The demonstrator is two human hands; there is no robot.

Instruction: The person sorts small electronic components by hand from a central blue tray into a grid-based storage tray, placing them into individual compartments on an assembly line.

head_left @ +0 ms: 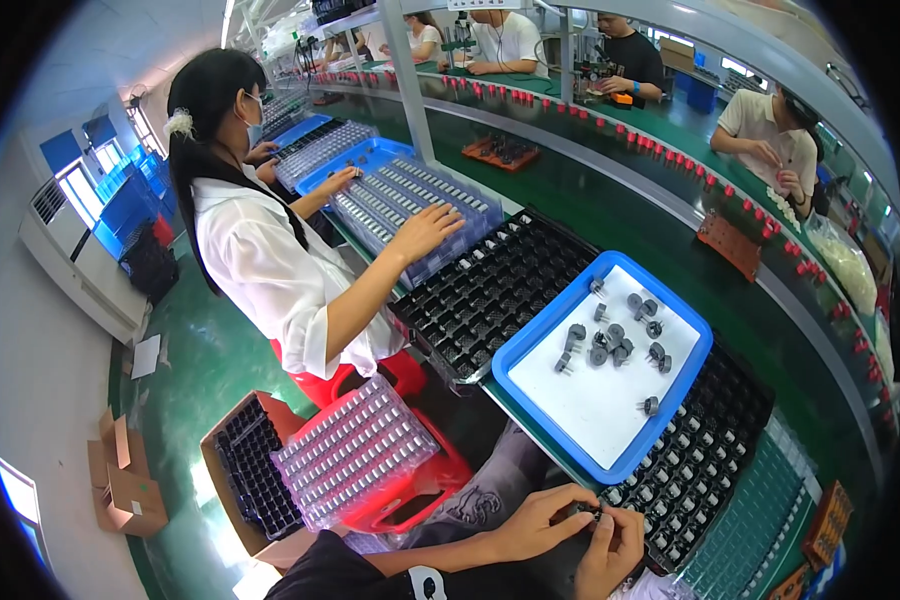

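My left hand (540, 522) and my right hand (611, 555) meet at the near edge of the bench. Both are closed, fingertips together around a small dark part (597, 513), mostly hidden by the fingers. Just beyond them lies a blue tray (523, 345) with a white liner. Several round black components with metal pins (616, 333) are scattered in it. A black compartment tray (685, 468) beside my right hand holds rows of small pieces with pale tops. The blue tray partly covers it.
Another black compartment tray (490, 290) lies to the left, beside a co-worker (260, 235) reaching over clear trays (410, 195). A red stool (440, 490) bearing a filled clear tray (355, 450) stands at my left. Beyond the bench runs a green conveyor (610, 205) with orange fixtures (728, 245).
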